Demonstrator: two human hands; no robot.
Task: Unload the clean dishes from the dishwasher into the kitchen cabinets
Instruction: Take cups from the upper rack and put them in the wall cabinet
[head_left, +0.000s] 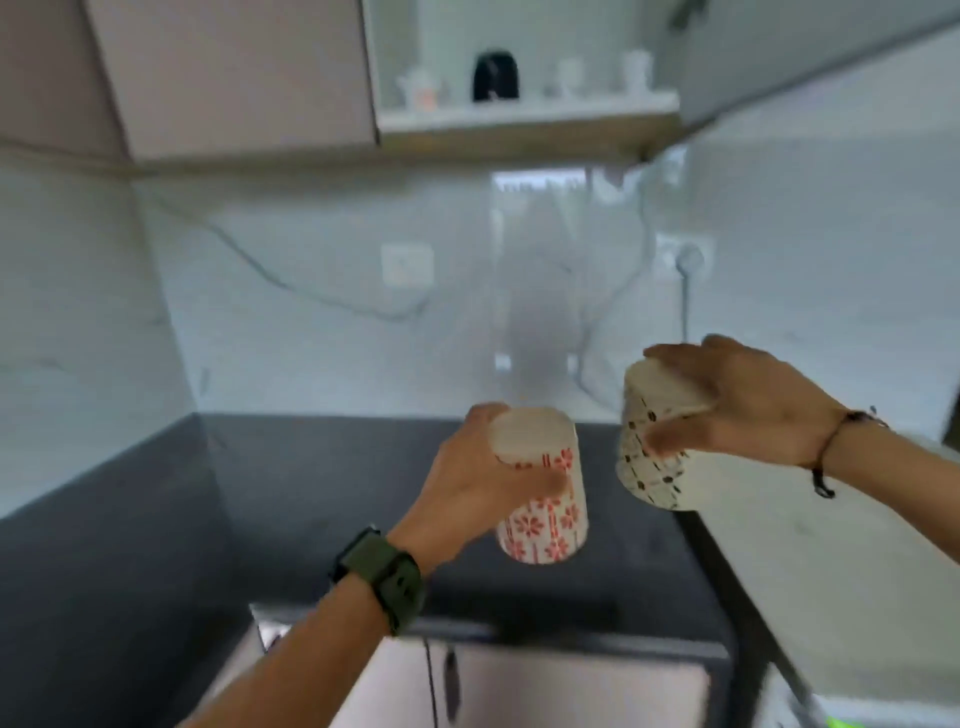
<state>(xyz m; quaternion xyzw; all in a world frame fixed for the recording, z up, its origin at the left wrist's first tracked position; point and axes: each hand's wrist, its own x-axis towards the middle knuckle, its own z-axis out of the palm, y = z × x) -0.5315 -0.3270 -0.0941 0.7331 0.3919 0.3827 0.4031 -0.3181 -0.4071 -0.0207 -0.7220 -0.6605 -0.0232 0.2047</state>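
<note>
My left hand (467, 493) grips a white cup with red flowers (545, 519), held upside down above the dark countertop (291, 493). To its right, my right hand (748, 410) holds a white cup with a dark dotted pattern (649, 467), also bottom up and tilted a little. The two cups hang side by side without touching. Above them an open wall shelf (524, 117) carries a black mug (494, 77) and some small white pieces. The frame is blurred.
A closed upper cabinet door (234, 73) hangs left of the shelf. The marble backsplash has a socket (408, 264) and a plugged cable (685, 301). A white counter surface (831, 571) lies at the right; lower cabinet fronts (519, 686) show below.
</note>
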